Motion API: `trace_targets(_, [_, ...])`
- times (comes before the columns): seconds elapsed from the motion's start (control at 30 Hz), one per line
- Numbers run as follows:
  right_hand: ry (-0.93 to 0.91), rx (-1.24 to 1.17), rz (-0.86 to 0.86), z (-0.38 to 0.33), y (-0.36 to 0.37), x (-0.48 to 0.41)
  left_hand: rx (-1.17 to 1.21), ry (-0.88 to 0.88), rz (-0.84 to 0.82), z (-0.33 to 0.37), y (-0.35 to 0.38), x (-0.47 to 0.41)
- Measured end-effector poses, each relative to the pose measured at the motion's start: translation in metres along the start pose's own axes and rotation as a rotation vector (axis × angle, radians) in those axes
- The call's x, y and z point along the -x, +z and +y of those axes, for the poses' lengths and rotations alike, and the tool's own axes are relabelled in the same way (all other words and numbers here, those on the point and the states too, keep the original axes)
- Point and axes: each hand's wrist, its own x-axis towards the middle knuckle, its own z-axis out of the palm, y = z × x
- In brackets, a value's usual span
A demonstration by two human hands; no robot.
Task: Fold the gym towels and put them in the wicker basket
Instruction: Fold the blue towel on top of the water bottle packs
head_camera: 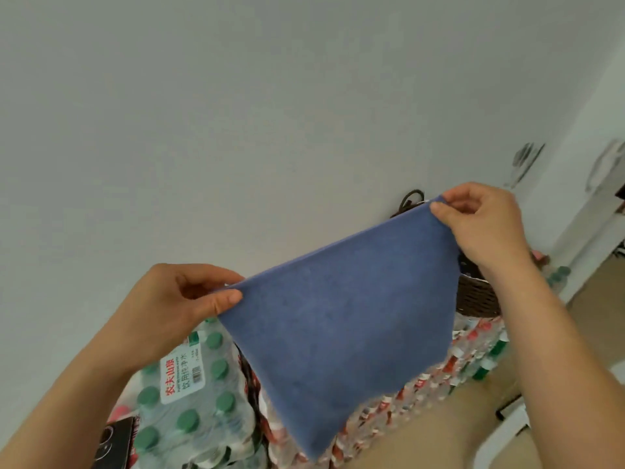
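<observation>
- The gym towel (338, 333) is plain blue with a soft, short nap. It hangs spread flat in the air, in the lower middle of the frame.
- Its top edge is stretched tight and slants from the lower left up to the right. Its lowest corner points down, near the bottom edge of the frame.
- The left hand (176, 309) pinches its top left corner, and the right hand (480, 225) pinches its top right corner.
- The wicker basket (477, 296) is dark brown and woven. Only part of its wall shows, right of the middle, behind the towel's right edge.

Soft, even daylight, faint shadows, tilted wide-angle bending at the edges, slight blur and compression haze throughout.
</observation>
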Motion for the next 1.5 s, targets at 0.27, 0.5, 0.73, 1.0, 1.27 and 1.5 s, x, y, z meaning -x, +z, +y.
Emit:
trace_targets(0.27, [0.209, 0.053, -0.234, 0.106, 0.124, -0.055, -0.57, -0.239, 0.239, -0.115, 0.057, -0.103])
trace_targets(0.5, [0.247, 0.018, -0.272, 0.15, 0.173, -0.09, -0.54, -0.399, 0.441, -0.148, 0.093, -0.145])
trace_targets(0.73, [0.221, -0.013, -0.252, 0.162, 0.188, -0.097, -0.458, -0.439, 0.498, -0.144, 0.103, -0.159])
trace_targets(1.0, [-0.02, 0.093, -0.445, 0.129, 0.19, -0.077, -0.496, -0.472, 0.221, -0.133, 0.101, -0.128])
trace_targets(1.27, [-0.026, 0.315, -0.288, 0.125, 0.184, -0.073, 0.733, -0.448, 0.273, -0.106, 0.068, -0.135])
trace_targets(1.5, [0.115, 0.129, -0.149, 0.115, 0.156, -0.106, -0.17, -0.094, -0.204, -0.08, 0.052, -0.113])
